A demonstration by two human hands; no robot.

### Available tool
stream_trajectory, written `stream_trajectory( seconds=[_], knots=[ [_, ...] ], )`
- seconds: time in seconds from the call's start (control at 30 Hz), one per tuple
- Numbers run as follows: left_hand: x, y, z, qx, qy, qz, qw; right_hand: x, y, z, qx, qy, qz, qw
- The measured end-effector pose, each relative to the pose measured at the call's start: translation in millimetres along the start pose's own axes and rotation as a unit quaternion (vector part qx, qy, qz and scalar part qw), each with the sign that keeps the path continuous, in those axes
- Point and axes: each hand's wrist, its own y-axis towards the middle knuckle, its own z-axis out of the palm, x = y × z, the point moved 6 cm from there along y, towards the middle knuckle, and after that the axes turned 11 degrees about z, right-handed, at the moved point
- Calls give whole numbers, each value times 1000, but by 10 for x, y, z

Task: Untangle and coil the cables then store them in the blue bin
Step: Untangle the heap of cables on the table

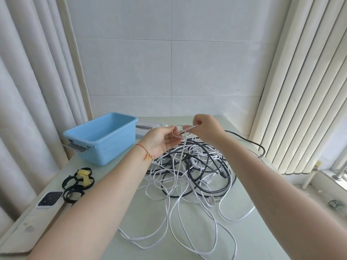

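Note:
A tangle of white and black cables [189,169] lies in the middle of the pale green table [244,231]. A thin white cable [181,156] rises from the heap to both hands, which are held above it. My left hand [159,140] pinches a small loop of it. My right hand [205,129] pinches the cable's end, just to the right of the left hand's fingers. The blue bin [101,136] stands at the back left, with nothing visible inside it.
Black strap loops with yellow tabs [78,182] lie at the table's left. A phone [49,199] lies face down near the left edge. A white power strip [148,128] sits behind the bin. Curtains hang at both sides. A black cable [247,141] trails to the right.

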Motion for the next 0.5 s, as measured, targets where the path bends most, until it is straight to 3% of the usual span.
stream_trajectory(
  seconds=[0.17, 0.33, 0.5],
  knots=[
    [13, -4, -39, -45, -104, 5, 994, -68, 8, -1, -3, -15, 16, 1000],
    [-5, 0, -94, -66, -97, 26, 993, -35, -79, 51, 104, 74, 0, 992],
    [-43, 8, -53, -46, -79, 49, 995, -63, -77, 28, 113, 101, 14, 988]
  ],
)
